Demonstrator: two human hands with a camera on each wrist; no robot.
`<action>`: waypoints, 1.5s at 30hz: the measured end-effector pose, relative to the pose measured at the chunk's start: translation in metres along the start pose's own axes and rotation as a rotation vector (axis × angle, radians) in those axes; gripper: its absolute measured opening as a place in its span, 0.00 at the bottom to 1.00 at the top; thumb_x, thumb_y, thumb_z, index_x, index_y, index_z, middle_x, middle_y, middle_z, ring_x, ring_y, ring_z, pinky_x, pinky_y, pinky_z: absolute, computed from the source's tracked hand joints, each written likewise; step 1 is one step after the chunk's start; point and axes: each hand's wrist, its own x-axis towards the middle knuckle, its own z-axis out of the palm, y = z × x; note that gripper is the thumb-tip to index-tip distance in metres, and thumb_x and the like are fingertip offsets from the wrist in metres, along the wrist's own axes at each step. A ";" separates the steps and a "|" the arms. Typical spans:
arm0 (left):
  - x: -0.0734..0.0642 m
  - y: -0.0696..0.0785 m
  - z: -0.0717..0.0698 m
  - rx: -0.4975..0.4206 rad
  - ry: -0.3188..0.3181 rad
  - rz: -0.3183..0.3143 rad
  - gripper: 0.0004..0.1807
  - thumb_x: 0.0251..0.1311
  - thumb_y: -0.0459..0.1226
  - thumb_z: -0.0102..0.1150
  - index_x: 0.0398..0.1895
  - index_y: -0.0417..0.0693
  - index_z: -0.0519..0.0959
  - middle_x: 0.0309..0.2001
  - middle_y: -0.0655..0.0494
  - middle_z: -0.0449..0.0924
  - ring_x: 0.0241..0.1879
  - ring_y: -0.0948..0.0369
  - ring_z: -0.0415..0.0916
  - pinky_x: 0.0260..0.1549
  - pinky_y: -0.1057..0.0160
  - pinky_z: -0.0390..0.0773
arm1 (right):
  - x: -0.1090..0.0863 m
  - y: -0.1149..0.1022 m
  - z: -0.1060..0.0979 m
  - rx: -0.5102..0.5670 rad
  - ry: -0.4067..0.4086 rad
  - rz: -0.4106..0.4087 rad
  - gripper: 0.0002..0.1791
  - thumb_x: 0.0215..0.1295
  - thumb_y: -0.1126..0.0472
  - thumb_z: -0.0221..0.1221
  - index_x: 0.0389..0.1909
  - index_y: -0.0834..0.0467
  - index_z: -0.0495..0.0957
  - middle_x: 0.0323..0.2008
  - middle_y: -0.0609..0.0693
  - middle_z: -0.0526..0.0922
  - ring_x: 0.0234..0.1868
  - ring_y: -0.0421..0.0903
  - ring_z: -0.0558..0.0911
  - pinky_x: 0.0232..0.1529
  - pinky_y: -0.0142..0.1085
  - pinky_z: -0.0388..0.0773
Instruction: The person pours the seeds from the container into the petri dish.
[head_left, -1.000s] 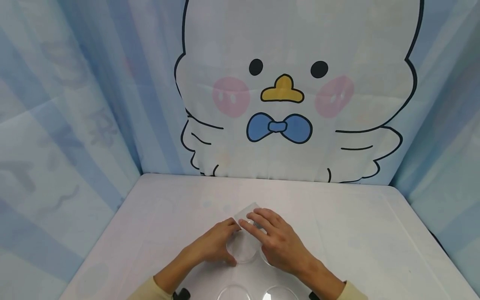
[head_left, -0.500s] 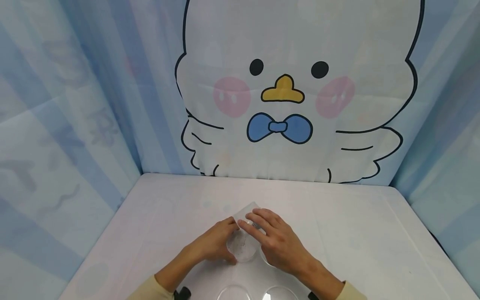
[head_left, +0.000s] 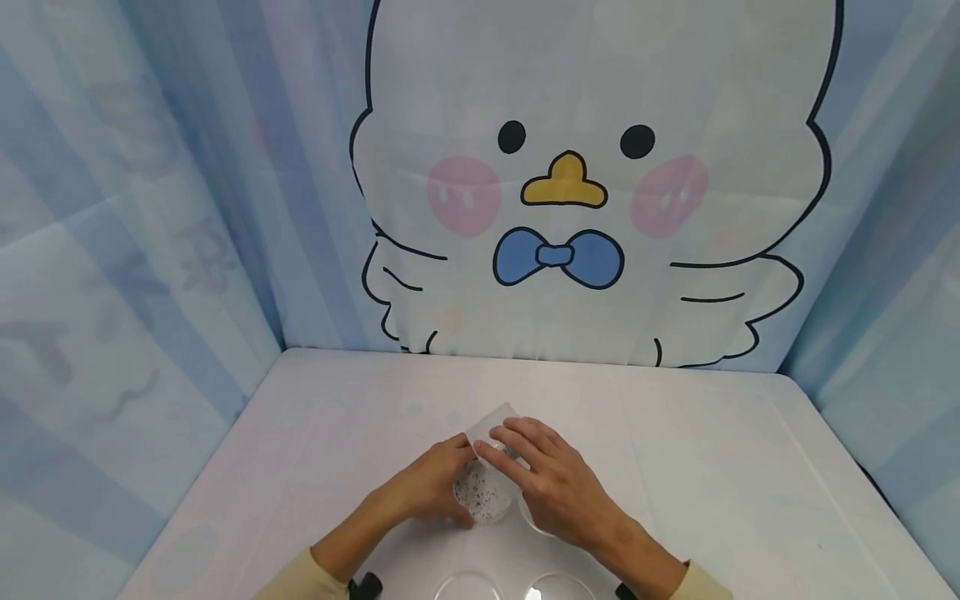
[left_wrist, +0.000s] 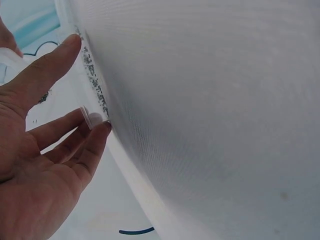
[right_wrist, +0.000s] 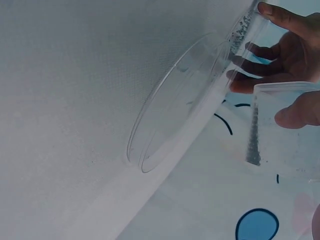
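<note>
My left hand (head_left: 431, 483) holds a clear round petri dish (head_left: 491, 522) at its side, thumb and fingertips on opposite parts of the rim. Dark specks (head_left: 478, 493) are scattered over the dish floor; in the left wrist view they show as a dark band (left_wrist: 94, 80) beside the thumb. Above the dish's far side, my right hand (head_left: 566, 492) grips a tilted, clear square-sided box (right_wrist: 287, 142), thumb flat on one wall. More dark grains (right_wrist: 254, 137) lie along one inner side of that box. The right fingers partly cover it in the head view.
A second clear dish (right_wrist: 150, 107) stands beside the held one, partly behind the right hand in the head view. Two more dishes, one left (head_left: 468, 573) and one right (head_left: 562, 575), lie nearer on the white table (head_left: 360, 392). Patterned cloth (head_left: 322, 167) surrounds the table.
Dark specks have come into the held dish, few at first and now many, spread over its floor. Both hands stay almost in place, and the box tilts over the dish throughout.
</note>
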 end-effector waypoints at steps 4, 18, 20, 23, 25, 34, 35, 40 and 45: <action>0.000 0.001 0.000 -0.007 0.003 -0.004 0.53 0.37 0.41 0.88 0.72 0.46 0.73 0.67 0.52 0.76 0.66 0.53 0.76 0.67 0.53 0.76 | 0.001 -0.001 -0.001 -0.002 -0.023 0.012 0.46 0.45 0.65 0.79 0.70 0.49 0.76 0.63 0.50 0.80 0.67 0.51 0.75 0.73 0.45 0.70; -0.002 0.003 -0.002 -0.011 0.019 0.014 0.54 0.35 0.39 0.89 0.72 0.44 0.73 0.65 0.52 0.77 0.65 0.53 0.76 0.68 0.51 0.76 | 0.002 0.002 0.004 -0.018 0.017 -0.025 0.47 0.42 0.67 0.78 0.70 0.51 0.76 0.61 0.51 0.81 0.66 0.51 0.76 0.71 0.45 0.71; -0.002 0.002 -0.002 -0.006 0.020 0.011 0.54 0.35 0.40 0.89 0.72 0.44 0.73 0.64 0.52 0.77 0.64 0.53 0.76 0.68 0.51 0.76 | 0.002 0.002 0.003 -0.020 0.015 -0.025 0.47 0.43 0.67 0.78 0.70 0.51 0.76 0.61 0.51 0.81 0.66 0.51 0.76 0.71 0.45 0.71; -0.002 0.001 -0.002 0.000 0.021 0.008 0.54 0.36 0.40 0.89 0.72 0.44 0.73 0.63 0.53 0.77 0.64 0.53 0.76 0.68 0.51 0.75 | 0.002 0.002 0.003 -0.023 0.010 -0.024 0.48 0.42 0.67 0.78 0.70 0.51 0.75 0.62 0.51 0.80 0.66 0.51 0.76 0.71 0.46 0.71; -0.001 0.001 -0.002 -0.002 0.024 0.012 0.53 0.36 0.40 0.89 0.72 0.44 0.73 0.63 0.53 0.77 0.64 0.53 0.76 0.68 0.50 0.76 | 0.002 0.002 0.002 -0.024 0.008 -0.023 0.48 0.41 0.67 0.79 0.70 0.51 0.75 0.62 0.51 0.80 0.66 0.51 0.76 0.71 0.46 0.70; 0.000 0.001 -0.001 -0.002 0.027 0.022 0.54 0.35 0.39 0.89 0.72 0.44 0.73 0.66 0.51 0.77 0.66 0.51 0.75 0.69 0.49 0.74 | 0.003 0.002 0.002 -0.010 0.026 -0.031 0.47 0.43 0.68 0.76 0.71 0.51 0.75 0.62 0.51 0.80 0.66 0.52 0.76 0.72 0.45 0.69; 0.000 0.001 -0.001 0.000 0.026 0.019 0.54 0.35 0.40 0.89 0.72 0.44 0.73 0.66 0.52 0.76 0.66 0.51 0.75 0.69 0.49 0.74 | 0.003 0.002 0.002 -0.010 0.027 -0.032 0.47 0.43 0.69 0.76 0.71 0.52 0.75 0.62 0.51 0.80 0.66 0.52 0.76 0.72 0.45 0.69; 0.001 0.000 0.000 0.000 0.025 0.018 0.54 0.35 0.39 0.89 0.72 0.45 0.73 0.67 0.52 0.76 0.66 0.51 0.75 0.69 0.49 0.74 | 0.004 0.002 0.001 -0.007 0.030 -0.036 0.47 0.43 0.70 0.75 0.70 0.52 0.76 0.61 0.51 0.80 0.66 0.52 0.76 0.72 0.45 0.68; 0.001 0.001 0.000 0.005 0.033 0.029 0.55 0.35 0.40 0.89 0.73 0.45 0.72 0.68 0.52 0.76 0.66 0.52 0.75 0.69 0.50 0.75 | 0.005 0.002 0.002 -0.008 0.034 -0.043 0.46 0.43 0.71 0.74 0.69 0.52 0.76 0.61 0.51 0.81 0.66 0.51 0.76 0.72 0.44 0.69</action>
